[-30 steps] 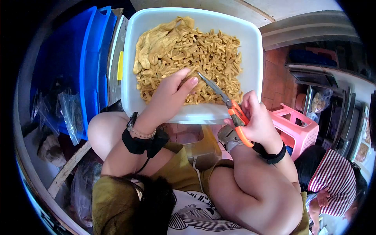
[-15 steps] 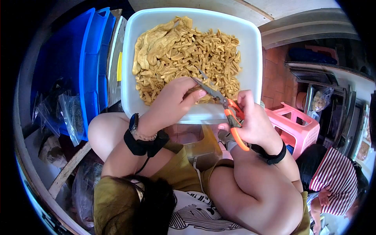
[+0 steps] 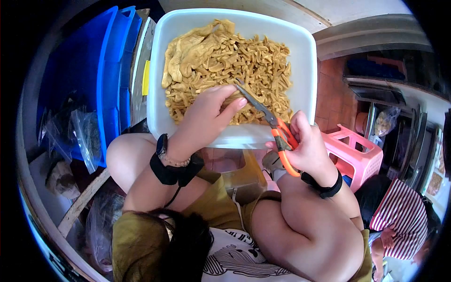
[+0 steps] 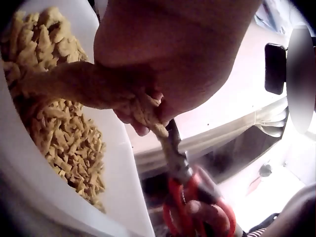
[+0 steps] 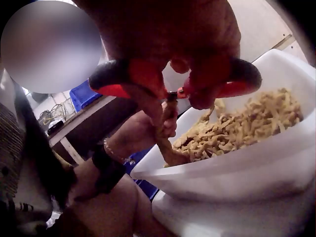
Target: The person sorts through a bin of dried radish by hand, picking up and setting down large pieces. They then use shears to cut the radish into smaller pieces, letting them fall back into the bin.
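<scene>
A white tub holds many tan cut strips, with larger uncut tan pieces at its upper left. Over the tub's near side, my left hand grips a long tan piece, whose end sticks out past the fingers in the left wrist view. My right hand holds orange-handled scissors at the tub's near right corner. Their blades point up and left and lie at the left fingertips, by the end of the piece. The right wrist view shows the handles spread apart around the fingers.
Blue crates and plastic bags are on the left. A pink stool stands to the right, near a person in a striped top. A yellowish stool is below the tub.
Both hands and the scissors first came down and closer together, then the left hand moved slightly up. The scissor blades, apart half a second ago, now look nearly together.
</scene>
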Demonstrator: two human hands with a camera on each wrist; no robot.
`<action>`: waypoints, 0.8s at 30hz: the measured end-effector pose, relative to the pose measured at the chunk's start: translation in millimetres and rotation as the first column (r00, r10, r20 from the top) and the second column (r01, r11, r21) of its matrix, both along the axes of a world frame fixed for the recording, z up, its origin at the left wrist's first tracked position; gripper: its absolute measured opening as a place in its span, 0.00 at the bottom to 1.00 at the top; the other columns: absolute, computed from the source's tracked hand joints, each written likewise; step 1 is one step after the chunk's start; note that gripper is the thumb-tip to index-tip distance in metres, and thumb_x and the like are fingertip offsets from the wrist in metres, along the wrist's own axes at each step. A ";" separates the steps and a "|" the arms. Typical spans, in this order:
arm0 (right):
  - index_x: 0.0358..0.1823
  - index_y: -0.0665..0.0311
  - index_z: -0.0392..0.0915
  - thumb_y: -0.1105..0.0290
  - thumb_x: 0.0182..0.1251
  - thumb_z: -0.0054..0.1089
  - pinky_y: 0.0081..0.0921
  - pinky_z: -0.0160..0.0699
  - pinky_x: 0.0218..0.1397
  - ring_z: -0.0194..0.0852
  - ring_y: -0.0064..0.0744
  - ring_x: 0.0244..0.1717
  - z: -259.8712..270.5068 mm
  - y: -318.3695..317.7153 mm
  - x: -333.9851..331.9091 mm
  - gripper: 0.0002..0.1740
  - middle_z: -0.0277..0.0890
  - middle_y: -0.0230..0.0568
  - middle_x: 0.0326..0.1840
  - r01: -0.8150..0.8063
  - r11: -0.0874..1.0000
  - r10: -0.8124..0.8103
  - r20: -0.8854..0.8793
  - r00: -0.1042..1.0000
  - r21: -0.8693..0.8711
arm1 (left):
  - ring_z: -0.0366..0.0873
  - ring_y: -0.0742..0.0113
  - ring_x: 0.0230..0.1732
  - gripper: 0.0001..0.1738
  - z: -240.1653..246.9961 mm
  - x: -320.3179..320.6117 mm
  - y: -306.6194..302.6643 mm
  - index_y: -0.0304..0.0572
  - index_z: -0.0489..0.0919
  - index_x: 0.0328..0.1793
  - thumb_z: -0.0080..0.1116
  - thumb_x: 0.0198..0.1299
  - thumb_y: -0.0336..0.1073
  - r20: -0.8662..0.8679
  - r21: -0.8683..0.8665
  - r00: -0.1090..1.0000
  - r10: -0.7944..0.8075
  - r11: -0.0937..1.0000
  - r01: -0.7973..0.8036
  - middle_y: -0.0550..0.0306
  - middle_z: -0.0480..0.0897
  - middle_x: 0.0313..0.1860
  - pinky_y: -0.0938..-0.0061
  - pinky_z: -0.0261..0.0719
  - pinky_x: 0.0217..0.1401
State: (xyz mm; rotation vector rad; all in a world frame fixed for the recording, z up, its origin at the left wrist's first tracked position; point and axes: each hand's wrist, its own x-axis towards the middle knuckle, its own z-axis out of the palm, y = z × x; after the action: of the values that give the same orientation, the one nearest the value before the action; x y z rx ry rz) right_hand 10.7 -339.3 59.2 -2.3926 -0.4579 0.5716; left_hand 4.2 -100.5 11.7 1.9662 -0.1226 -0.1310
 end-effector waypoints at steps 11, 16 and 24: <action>0.39 0.63 0.57 0.49 0.49 0.76 0.35 0.72 0.22 0.75 0.49 0.19 -3.4 -1.4 2.9 0.36 0.68 0.44 0.19 -0.058 0.996 0.064 0.084 0.994 -0.070 | 0.69 0.43 0.31 0.14 -10.9 -6.0 -14.2 0.31 0.71 0.32 0.55 0.64 0.36 0.171 -0.059 0.985 -0.021 0.998 0.032 0.43 0.71 0.25 0.56 0.66 0.37; 0.38 0.63 0.57 0.52 0.50 0.76 0.34 0.71 0.22 0.76 0.47 0.20 -6.2 -2.6 2.1 0.35 0.68 0.43 0.19 0.007 1.000 -0.007 0.012 1.000 -0.018 | 0.70 0.43 0.31 0.14 -3.2 -2.8 -6.9 0.30 0.72 0.35 0.55 0.64 0.37 0.021 -0.026 1.000 -0.007 1.000 0.007 0.42 0.71 0.26 0.56 0.67 0.37; 0.37 0.61 0.59 0.49 0.44 0.80 0.30 0.69 0.21 0.70 0.39 0.17 -10.0 -12.7 4.4 0.37 0.66 0.39 0.18 -0.001 0.999 -0.009 0.212 0.977 0.047 | 0.70 0.62 0.32 0.18 -7.5 -4.4 -0.3 0.26 0.72 0.45 0.51 0.67 0.40 -0.158 -0.215 0.974 0.160 0.958 -0.192 0.45 0.71 0.27 0.68 0.69 0.39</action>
State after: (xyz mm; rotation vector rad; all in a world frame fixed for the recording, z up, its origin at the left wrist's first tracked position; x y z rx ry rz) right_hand 15.1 -352.1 49.2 -2.4188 -0.5516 0.3000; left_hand -0.2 -100.8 4.1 1.7225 0.1249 -0.1301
